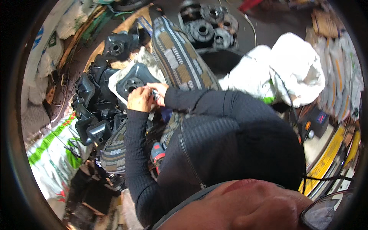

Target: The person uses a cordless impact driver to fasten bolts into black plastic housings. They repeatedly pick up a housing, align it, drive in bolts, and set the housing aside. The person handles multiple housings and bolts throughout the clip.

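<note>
A black moulded part with a round hub [132, 81] rests on my lap, on a pale cloth. My left hand [139, 99] is closed at its near edge, fingers curled around something small that I cannot make out. My right hand [158, 91] meets it from the right, fingertips pinched at the same spot beside the hub. Both dark ribbed sleeves come up from the lower edge. My patterned trouser leg [180, 57] stretches away above the hands.
A heap of similar black parts [94, 111] lies at my left, one more [117, 46] farther off. Round metal flanges [209, 28] sit in a tray at the top. White sacks [283, 73] are at the right, a printed sack [53, 153] at the lower left. A red-and-grey tool [157, 153] lies by my thigh.
</note>
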`<state>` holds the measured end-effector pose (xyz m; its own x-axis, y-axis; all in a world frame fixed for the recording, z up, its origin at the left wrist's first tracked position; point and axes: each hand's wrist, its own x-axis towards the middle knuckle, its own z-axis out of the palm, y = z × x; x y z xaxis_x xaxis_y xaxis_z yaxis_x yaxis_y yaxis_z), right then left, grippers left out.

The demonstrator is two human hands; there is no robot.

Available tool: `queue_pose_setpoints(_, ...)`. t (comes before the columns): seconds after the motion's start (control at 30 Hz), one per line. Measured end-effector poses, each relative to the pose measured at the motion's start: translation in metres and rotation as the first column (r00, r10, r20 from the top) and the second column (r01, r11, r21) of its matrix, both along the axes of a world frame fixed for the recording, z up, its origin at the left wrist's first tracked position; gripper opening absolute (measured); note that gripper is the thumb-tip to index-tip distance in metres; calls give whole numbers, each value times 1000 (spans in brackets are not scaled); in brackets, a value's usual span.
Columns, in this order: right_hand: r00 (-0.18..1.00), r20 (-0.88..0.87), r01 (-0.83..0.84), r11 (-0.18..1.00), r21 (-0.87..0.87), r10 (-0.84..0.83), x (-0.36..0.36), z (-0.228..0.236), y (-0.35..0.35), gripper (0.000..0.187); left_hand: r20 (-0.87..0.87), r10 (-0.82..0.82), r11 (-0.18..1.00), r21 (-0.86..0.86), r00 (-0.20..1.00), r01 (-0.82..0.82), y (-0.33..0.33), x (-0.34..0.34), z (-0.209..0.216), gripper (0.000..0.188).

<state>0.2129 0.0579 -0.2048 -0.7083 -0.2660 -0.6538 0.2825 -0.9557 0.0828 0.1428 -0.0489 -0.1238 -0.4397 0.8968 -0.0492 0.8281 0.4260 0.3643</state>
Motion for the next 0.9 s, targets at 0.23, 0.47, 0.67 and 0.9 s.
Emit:
queue_pose_setpoints(0.23,999,-32,-10,945,328,22,-16,-1,-11,25,156,-28,987,159,987,3,-5,-13,-7,20)
queue_pose_setpoints(0.47,765,-583,-329,612,-719,-274,-23,-31,-2,31,674,341,747,229,656,-625,-22,-36,-10,23)
queue_pose_setpoints(0.67,992,70,-129,873,471,110,5,-13,6,26,476,414,786,243,776,-568,-30,-25,-21,18)
queue_pose_setpoints(0.9,993,94,-118,788,604,77,1,0,8,26,-230,270,926,327,935,-187,-28,-24,-42,21)
